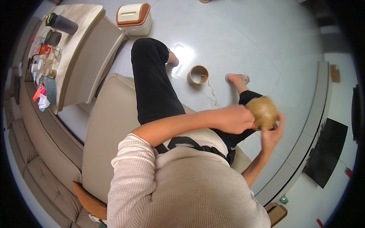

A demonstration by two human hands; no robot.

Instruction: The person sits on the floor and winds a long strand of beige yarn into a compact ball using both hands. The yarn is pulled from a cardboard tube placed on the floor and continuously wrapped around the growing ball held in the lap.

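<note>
My left hand point(236, 119) reaches across my lap and is closed at the near side of a round golden-tan object point(261, 111). A small orange-red piece point(253, 126) shows at its fingertips; I cannot tell what it is. My right hand point(272, 135) supports the same round object from the right and below, fingers curled around its edge. Motion blurs the object, so its material is unclear. Beyond my hands, an open tan cylinder point(190, 77) stands on the floor between my feet. A pale narrow strip point(212, 92) trails over its rim towards me.
I sit on a beige upholstered seat point(107, 125). A marble-topped table point(81, 17) at left holds a dark bottle point(65, 24), a blue basket point(50, 92) and several small items. A white-and-brown lidded bin point(139, 27) stands beyond. A low cabinet point(309, 122) and dark screen point(326, 154) lie right.
</note>
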